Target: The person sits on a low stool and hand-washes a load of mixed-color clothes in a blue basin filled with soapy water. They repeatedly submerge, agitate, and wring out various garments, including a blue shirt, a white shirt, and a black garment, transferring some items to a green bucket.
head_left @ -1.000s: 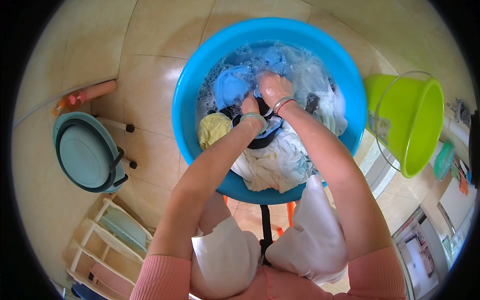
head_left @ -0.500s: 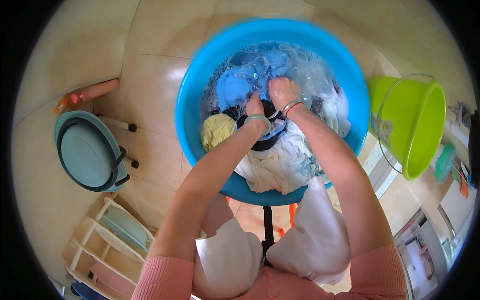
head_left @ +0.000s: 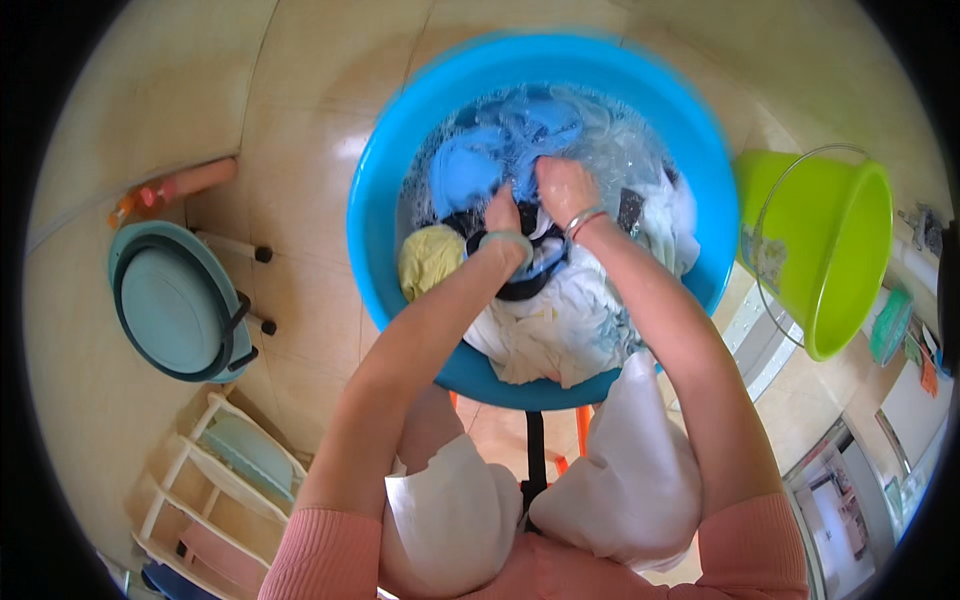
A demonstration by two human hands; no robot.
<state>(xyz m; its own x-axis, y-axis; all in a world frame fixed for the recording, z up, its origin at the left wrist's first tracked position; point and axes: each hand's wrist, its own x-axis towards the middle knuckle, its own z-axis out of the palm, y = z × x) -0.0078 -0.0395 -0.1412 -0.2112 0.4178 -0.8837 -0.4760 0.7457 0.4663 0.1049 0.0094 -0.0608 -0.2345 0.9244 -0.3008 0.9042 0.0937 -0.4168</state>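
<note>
Much blue cloth (head_left: 543,125) lies beyond the right grip (head_left: 565,188) pinching it; left grip (head_left: 503,213) unclear.

Left elbow (head_left: 375,395): slightly bent, set out at about seven o'clock from the hands.
Right elbow (head_left: 718,400): also bent, set out between four and five o'clock.
Left forearm (head_left: 440,312): bare, slanting inward between one and two o'clock.
Right forearm (head_left: 655,290): bare, slanting inward toward eleven o'clock.
Left hand (head_left: 503,211): pointing near twelve o'clock, mostly foreshortened, with fingertips hidden.
Right hand (head_left: 567,190): between two and three o'clock from the left, near but apart, back upward, bent at the knuckles, fingertips out of sight.
</note>
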